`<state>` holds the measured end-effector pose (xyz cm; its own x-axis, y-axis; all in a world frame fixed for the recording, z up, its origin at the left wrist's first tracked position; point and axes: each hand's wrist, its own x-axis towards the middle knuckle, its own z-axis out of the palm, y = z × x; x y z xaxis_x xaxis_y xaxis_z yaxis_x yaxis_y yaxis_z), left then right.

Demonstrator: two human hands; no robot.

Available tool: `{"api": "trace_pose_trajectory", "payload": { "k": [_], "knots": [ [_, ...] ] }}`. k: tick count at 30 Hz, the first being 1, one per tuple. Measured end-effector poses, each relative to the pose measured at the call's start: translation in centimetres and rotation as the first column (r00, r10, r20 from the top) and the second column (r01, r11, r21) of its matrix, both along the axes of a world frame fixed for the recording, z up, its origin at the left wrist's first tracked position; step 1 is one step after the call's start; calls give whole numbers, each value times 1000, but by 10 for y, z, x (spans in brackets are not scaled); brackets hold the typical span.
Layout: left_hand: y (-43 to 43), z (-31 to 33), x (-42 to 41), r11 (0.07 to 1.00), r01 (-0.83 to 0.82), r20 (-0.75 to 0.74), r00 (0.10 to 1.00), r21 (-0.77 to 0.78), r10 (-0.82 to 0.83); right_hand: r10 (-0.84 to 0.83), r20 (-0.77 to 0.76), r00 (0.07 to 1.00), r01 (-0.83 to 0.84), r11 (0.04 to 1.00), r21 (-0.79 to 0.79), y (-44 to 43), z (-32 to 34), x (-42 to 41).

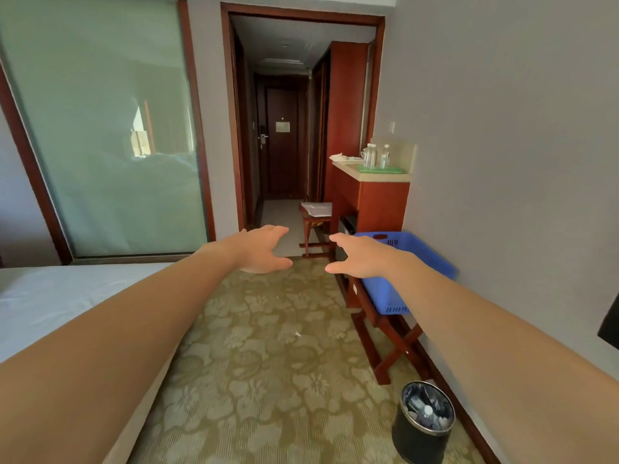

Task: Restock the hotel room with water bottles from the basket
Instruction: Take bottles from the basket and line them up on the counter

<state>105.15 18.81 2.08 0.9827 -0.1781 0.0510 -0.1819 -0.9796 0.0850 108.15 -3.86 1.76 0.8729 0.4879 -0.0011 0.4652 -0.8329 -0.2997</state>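
- Currently both grips are wide and hold nothing: the left grip [264, 249] and the right grip [358, 257] reach forward over the floor with fingers spread, the right one just in front of the blue basket [388, 296].
- The basket sits on a folding rack [392, 343] by the wall. Its inside is hidden from this angle, so a blind reach could knock bottles over or find none.
- A hard pull on the basket's near rim could tip it off the rack, whose crossed legs look light.
- Water bottles [371, 155] already stand on the green tray [392, 169] at the wall end of the surface [348, 171]. Crowding more in beside them could topple them or push one over the front edge.
- The bin [423, 420] stands on the floor near the rack's foot and is easily kicked when stepping closer.
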Motion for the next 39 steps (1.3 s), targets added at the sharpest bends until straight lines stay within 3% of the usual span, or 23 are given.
{"api": "trace_pose_trajectory", "payload": {
  "k": [5, 10, 18, 26, 32, 39],
  "knots": [
    [2, -22, 85, 999, 52, -90, 995, -14, -53, -61, -58, 996, 60, 998, -19, -12, -18, 78],
    [-12, -24, 176, 996, 83, -75, 994, -19, -84, -108, -97, 989, 111, 994, 22, -28, -23, 169],
    [-40, -16, 330, 992, 115, -38, 992, -57, -118, -146, -6, 989, 146, 989, -34, -42, 0, 323],
    [-40, -36, 457, 987, 142, -111, 982, -80, -150, -194, -65, 979, 191, 980, -56, -51, -28, 437],
    [-34, -37, 572, 963, 243, -84, 964, -117, -254, -278, -34, 960, 277, 960, -36, -40, -33, 529],
    [-45, -28, 708, 895, 431, -152, 883, -115, -445, -441, -52, 896, 444, 894, 58, -39, -35, 618]
  ]
}}
